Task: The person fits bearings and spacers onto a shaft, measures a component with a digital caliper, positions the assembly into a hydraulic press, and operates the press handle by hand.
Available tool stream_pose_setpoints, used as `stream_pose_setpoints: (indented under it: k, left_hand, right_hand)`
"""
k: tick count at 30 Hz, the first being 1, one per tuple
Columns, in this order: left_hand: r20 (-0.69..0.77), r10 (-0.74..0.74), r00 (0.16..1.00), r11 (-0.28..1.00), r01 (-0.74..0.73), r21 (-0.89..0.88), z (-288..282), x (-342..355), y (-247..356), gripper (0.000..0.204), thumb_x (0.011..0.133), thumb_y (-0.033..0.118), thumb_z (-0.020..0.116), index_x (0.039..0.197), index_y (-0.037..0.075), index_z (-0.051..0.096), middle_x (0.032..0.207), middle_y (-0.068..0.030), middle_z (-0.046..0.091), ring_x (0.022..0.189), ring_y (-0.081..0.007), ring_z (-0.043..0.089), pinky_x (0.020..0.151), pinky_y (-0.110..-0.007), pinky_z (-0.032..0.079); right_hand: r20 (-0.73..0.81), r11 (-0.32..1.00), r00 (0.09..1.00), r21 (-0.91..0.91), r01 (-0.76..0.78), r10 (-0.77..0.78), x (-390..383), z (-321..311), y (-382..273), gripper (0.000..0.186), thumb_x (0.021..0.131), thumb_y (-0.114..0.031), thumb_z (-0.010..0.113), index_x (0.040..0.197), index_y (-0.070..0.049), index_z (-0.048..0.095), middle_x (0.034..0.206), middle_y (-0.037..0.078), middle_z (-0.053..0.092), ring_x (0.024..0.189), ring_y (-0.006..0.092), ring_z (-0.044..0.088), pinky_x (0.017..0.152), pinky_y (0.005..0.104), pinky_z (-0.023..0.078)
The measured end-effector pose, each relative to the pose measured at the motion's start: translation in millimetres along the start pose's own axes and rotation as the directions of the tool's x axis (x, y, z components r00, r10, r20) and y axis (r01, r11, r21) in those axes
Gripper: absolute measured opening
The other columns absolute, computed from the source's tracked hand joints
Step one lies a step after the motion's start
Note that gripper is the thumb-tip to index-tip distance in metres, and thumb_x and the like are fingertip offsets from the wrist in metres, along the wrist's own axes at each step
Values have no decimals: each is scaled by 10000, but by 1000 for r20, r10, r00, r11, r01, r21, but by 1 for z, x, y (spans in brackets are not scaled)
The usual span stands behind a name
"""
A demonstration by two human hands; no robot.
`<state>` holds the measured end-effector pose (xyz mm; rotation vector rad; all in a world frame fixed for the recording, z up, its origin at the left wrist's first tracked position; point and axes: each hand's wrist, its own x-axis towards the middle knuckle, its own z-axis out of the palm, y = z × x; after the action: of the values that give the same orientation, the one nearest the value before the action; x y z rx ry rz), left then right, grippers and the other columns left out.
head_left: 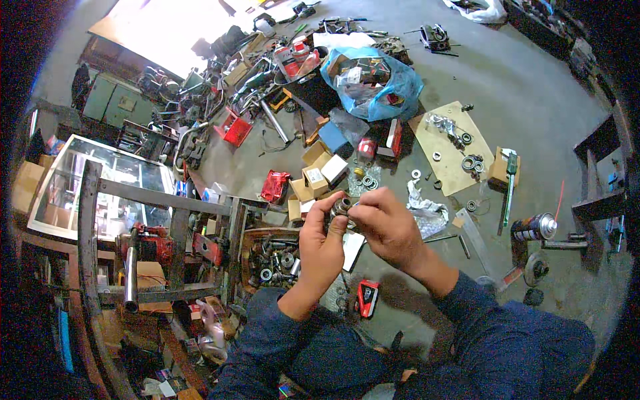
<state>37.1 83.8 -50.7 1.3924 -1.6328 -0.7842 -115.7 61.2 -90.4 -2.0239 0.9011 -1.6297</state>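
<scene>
A small dark metal ring-shaped part [343,205], perhaps a bearing or bushing, is up in front of me above the floor. My left hand [321,250] pinches it between thumb and fingers, its round opening facing up. From the right, my right hand [390,230] has its fingers curled and pressed together at the part's edge. Whether those fingertips hold something else is hidden. Under my left wrist a wooden tray [250,248] carries several metal rings and fittings. Close behind my hands lie small cardboard boxes [315,177] and loose bearing rings [369,182].
To the right are a cardboard sheet [453,143] with bearings, a caliper [510,187], a spray can [535,227] and an angle grinder [533,270]. A red and black box [367,298] lies below my hands. A metal frame [163,200] stands left; a blue plastic bag [373,83] sits farther back.
</scene>
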Motion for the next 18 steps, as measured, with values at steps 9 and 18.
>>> stream_pose_setpoints:
  k: [9, 18]
  left_hand:
    - [180, -99, 979, 771, 190, -608, 6, -1, -9, 333, 1005, 166, 540, 1301, 21, 498, 1005, 13, 583, 828, -35, 501, 718, -183, 421]
    - [320, -73, 945, 827, 237, -509, -2, 5, -7, 440, 1029, 285, 458, 1352, -15, 452, 1226, -75, 562, 1056, -123, 551, 923, -263, 442]
  right_hand:
    - [-156, 990, 987, 140, -7, 29, -4, 1, -3, 209, 770, -30, 737, 964, -50, 660, 930, 111, 609, 813, 260, 626, 695, 346, 518]
    - [-114, 993, 991, 82, 82, -72, 0, -3, 7, 318, 682, -71, 744, 976, -72, 621, 903, 117, 578, 859, 315, 589, 701, 391, 494]
